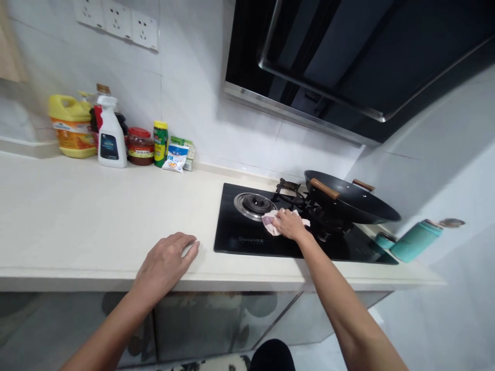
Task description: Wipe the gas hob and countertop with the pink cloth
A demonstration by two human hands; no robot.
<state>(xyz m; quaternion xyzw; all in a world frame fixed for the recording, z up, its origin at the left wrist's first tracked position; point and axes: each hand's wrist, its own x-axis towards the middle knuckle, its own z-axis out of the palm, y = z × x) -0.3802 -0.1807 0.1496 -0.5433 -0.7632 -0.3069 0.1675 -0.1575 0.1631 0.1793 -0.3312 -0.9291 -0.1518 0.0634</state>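
My right hand (289, 223) presses a pale pinkish cloth (271, 224) against the black glass gas stove (247, 244), its fingers closed over the cloth. Just left of the cloth is the bare left burner (255, 204), whose pot support is off it. That black pot support (290, 192) lies behind, near the wok. A dark wok (353, 198) with wooden handles sits over the right side of the stove. My left hand (166, 263) is at the counter's front edge, left of the stove. It holds nothing, and its thumb stands apart from the loosely bent fingers.
Against the wall at the back left stand a yellow jug (73, 126), a white spray bottle (111, 135), a red-lidded jar (140, 147), a green bottle (160, 144) and a small packet (176, 157). A range hood (309, 67) overhangs the stove. Teal containers (415, 241) stand at the right end.
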